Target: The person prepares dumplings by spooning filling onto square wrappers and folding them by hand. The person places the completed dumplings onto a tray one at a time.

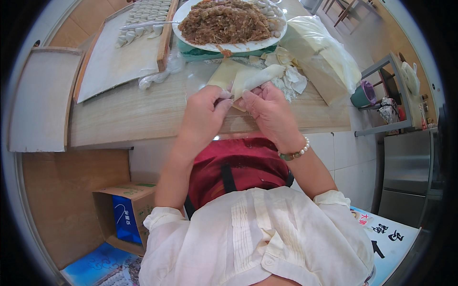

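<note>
My left hand (211, 109) pinches the near edge of pale dough wrappers (247, 80) between thumb and fingers. From the other side, my right hand (271, 112) grips the same wrappers, thumb on top. One sheet curls up and hangs over toward the right; another pale dough sheet (223, 73) spreads flat behind it. Whether these sheets are joined is hidden by my fingers. Just beyond stands a white plate (236, 47) heaped with minced filling (225, 21). A metal utensil handle (146, 25) sticks out of the filling's left side.
Rows of folded dumplings (148, 16) lie on a wood-rimmed tray (118, 60) at left, beside a second tray (41, 100). Torn wrapper scraps (295, 79) and flour lie right of my hands, near a plastic bag (322, 53). The wooden table's (143, 118) front edge is close to my apron.
</note>
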### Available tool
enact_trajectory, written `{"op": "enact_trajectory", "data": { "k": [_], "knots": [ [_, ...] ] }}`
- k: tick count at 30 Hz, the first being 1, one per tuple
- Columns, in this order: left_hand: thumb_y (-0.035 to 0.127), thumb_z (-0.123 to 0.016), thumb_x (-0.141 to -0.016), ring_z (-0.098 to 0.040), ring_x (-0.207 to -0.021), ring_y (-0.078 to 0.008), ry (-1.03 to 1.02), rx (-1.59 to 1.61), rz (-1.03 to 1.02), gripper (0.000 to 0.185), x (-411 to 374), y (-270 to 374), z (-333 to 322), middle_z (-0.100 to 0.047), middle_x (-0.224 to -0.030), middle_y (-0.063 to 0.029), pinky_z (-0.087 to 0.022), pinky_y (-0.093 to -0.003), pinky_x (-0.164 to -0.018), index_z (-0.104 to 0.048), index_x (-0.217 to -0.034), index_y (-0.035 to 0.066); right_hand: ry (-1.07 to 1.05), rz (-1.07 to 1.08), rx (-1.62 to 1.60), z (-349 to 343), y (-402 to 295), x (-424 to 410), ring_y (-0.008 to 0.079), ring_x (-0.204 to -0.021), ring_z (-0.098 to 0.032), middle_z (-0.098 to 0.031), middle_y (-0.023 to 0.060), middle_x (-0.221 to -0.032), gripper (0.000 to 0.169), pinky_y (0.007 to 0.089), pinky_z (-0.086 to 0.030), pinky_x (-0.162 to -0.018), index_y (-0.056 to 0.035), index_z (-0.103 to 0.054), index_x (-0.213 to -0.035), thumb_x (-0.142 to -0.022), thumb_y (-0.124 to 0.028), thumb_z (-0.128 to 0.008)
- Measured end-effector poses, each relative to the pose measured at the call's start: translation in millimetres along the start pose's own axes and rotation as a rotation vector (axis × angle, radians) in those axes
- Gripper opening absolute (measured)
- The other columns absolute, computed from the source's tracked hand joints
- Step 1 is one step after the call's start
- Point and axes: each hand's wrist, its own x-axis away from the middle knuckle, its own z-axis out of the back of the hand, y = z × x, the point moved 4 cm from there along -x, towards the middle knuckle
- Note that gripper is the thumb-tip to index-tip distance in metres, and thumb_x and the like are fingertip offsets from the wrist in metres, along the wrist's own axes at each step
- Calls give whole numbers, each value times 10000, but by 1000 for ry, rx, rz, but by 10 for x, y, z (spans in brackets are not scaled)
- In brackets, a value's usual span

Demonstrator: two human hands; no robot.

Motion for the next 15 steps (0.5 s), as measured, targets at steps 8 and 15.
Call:
{"op": "enact_trajectory", "data": {
  "k": [8, 15],
  "knots": [
    [25, -663, -867, -619, -711, -337, 113, -265, -155, 115, 222, 223, 42, -633, -817, -160, -482, -402, -646, -631, -966, -22, 144, 149, -25, 97, -47, -66, 170, -1022, -670, -671, 123, -1163, 340, 289, -541, -873, 23, -500, -1234, -924, 4, -639],
    [143, -634, -977, -455, -583, -57, 168, 1103, 468, 183, 426, -123, -77, -595, -811, -19, -318, -179, -420, -614, -1091, 0, 11, 195, 38, -141, 141, 68, 123, -973, -616, -649, 64, -1134, 316, 275, -515, -870, 19, -504, -1271, -1032, -180, -559]
  ]
}}
